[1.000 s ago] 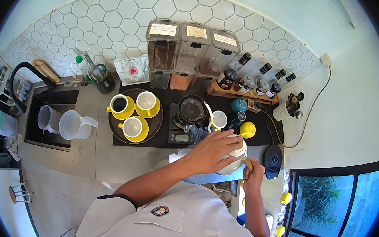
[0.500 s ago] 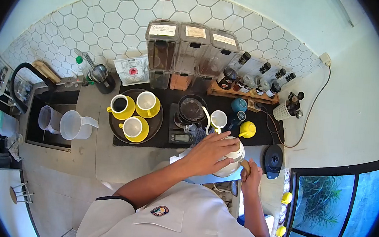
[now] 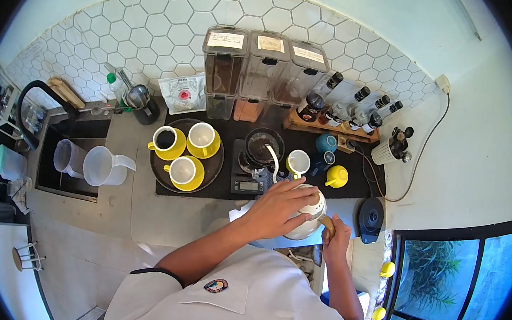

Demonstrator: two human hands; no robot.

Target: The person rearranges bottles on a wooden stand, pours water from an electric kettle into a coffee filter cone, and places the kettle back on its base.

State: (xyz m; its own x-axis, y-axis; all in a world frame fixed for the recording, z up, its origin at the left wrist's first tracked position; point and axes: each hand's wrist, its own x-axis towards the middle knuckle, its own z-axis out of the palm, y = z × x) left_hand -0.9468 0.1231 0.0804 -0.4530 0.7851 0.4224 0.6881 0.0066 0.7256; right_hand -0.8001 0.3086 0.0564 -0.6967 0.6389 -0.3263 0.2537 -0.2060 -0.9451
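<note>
My right hand (image 3: 337,237) is closed around the wooden handle of a white gooseneck kettle (image 3: 303,229). My left hand (image 3: 277,207) lies across the kettle's top with fingers stretched out and thumb apart, hiding part of the lid. The kettle's thin white spout reaches over a black coffee dripper (image 3: 264,138) with dark wet-looking grounds in it; whether water flows cannot be made out. Below the dripper is a digital scale (image 3: 246,186). A white-and-yellow cup (image 3: 298,162) stands just right of the spout.
On a round dark tray (image 3: 211,179) at left sit three yellow cups on saucers, one holding dark liquid. Behind are stacked clear bins (image 3: 226,67) and bottles on a wooden rack (image 3: 324,128). A kettle base (image 3: 371,217) lies right. Plastic jugs (image 3: 105,167) stand by the sink (image 3: 85,191).
The kettle's spout tip has shifted slightly left over the dripper. Both hands stay on the kettle, and the whole view has moved a little.
</note>
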